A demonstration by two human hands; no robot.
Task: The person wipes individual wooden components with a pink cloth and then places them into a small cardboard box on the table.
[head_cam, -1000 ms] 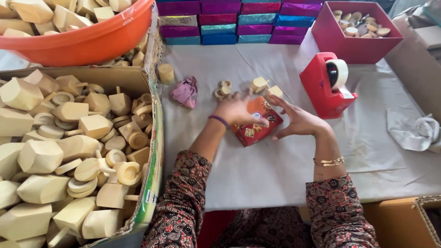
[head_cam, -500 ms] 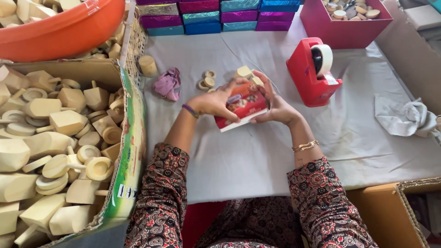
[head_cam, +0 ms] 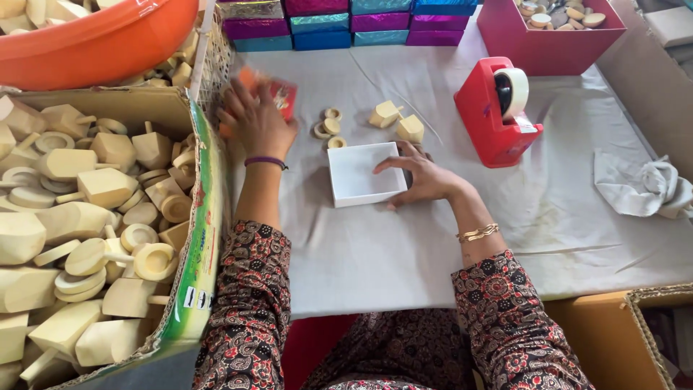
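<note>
The right hand (head_cam: 422, 177) rests on the right edge of an open white box (head_cam: 364, 173) that sits on the grey cloth (head_cam: 433, 245) in the middle of the table, fingers spread and lightly curled over the rim, pinning it rather than gripping it. The left hand (head_cam: 256, 119) is stretched out to the far left, closed around a red lid (head_cam: 281, 97), which is blurred with motion, just beside the cardboard carton (head_cam: 195, 238) full of wooden pieces. To do this well, I would judge that the right hand should keep the box flat and steady against the cloth, while the left sets the lid down clear of the carton's edge, so it does not tip in among the wooden parts. Small wooden rings (head_cam: 328, 126) and two wooden blocks (head_cam: 397, 123) lie just beyond the box, near enough to reach without moving it. A red tape dispenser (head_cam: 498, 112) stands to the right, a crumpled cloth (head_cam: 639, 188) further right, and a row of shiny coloured boxes (head_cam: 346, 25) lines the far edge. Compared with half a second ago, the two hands no longer hold the red box together above the table: it has come apart, the white tray now lies on the cloth, and the left hand has carried the red part away to the left.
</note>
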